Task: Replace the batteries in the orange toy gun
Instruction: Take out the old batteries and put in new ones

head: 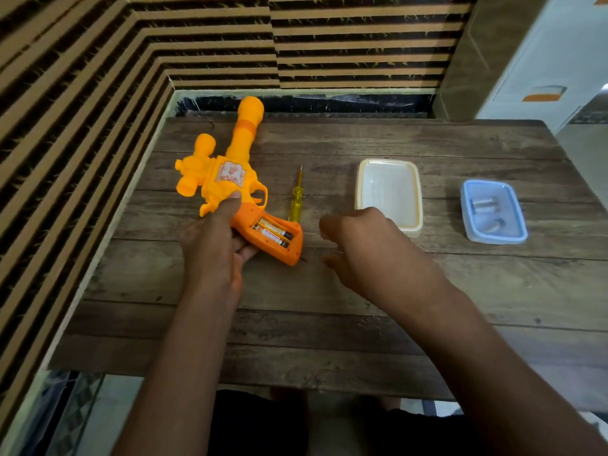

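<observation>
Gun [227,179] gripped by left hand [214,245]; right hand [365,245] loosely curled.

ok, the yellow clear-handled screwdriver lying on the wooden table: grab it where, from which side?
Pinch the yellow clear-handled screwdriver at mid-handle, from above and the right. It lies flat with its thin shaft pointing away; the handle is the thick part, and the orange toy gun, held by the left hand, crowds its left side.

Toy gun [230,172] is smooth, glossy orange plastic; table [329,307] shows matt, rough-grained wood; screwdriver [295,209] has translucent plastic handle, apparently metal shaft; blue tray [496,240] is translucent plastic.
</observation>
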`<state>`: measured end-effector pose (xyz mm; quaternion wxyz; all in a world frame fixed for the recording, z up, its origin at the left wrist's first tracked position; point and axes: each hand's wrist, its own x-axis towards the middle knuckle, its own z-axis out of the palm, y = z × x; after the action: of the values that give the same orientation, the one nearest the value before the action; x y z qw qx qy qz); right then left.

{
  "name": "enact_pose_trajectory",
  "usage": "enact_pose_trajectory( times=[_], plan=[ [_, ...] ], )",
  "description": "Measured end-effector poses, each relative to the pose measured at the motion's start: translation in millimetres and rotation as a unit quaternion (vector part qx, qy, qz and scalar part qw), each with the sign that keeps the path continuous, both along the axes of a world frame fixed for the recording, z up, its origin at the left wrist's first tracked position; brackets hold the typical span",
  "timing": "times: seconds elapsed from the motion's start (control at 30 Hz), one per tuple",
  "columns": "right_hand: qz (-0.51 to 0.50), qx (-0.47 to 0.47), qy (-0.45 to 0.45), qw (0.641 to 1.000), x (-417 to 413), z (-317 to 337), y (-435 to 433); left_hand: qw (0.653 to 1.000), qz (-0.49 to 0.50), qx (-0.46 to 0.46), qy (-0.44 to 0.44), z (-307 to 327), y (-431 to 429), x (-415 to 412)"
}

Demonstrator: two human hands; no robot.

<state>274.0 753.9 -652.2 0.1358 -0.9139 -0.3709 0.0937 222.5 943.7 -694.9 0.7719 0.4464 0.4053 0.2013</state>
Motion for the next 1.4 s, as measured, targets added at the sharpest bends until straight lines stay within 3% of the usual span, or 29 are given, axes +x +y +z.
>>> enact_pose_trajectory(
  times=[0.2, 0.4, 0.77, 0.93, 1.03, 1.13, 1.23, 1.4],
  plan=[
    [-0.003, 0.118, -0.007, 0.993, 11.4, -20.2, 28.6, 0.999, 0.036, 0.007, 0.011, -6.1, 8.0, -0.9],
    [-0.020, 0.076, 0.049, 0.996, 30.6, -36.8, 55.2, 0.998, 0.062, 0.000, 0.010, -10.9, 7.1, 2.3],
    [-0.077, 0.000, -0.034, 0.996, 20.3, -25.6, 64.8, 0.997, 0.073, -0.006, 0.016, -6.4, 4.5, 1.0],
    [-0.141, 0.133, -0.044, 0.980, 16.8, -25.5, 55.9, 0.998, 0.070, 0.000, 0.005, -2.4, 2.6, -1.2],
    [-0.136, 0.294, -0.057, 0.944, 17.4, -26.1, 50.6, 0.997, 0.072, 0.002, 0.001, -1.9, 2.4, -1.2],
    [-0.104, 0.391, -0.070, 0.912, 14.3, -23.5, 45.2, 0.997, 0.072, 0.005, -0.001, -1.9, 1.4, -0.9],
    [-0.110, 0.435, -0.060, 0.892, 10.7, -21.0, 40.3, 0.997, 0.072, 0.005, 0.001, -2.6, 0.8, -0.2],
    [-0.078, 0.446, -0.009, 0.892, 13.5, -21.1, 38.2, 0.998, 0.060, -0.024, -0.004, -3.2, 0.9, 2.4]
  ],
)
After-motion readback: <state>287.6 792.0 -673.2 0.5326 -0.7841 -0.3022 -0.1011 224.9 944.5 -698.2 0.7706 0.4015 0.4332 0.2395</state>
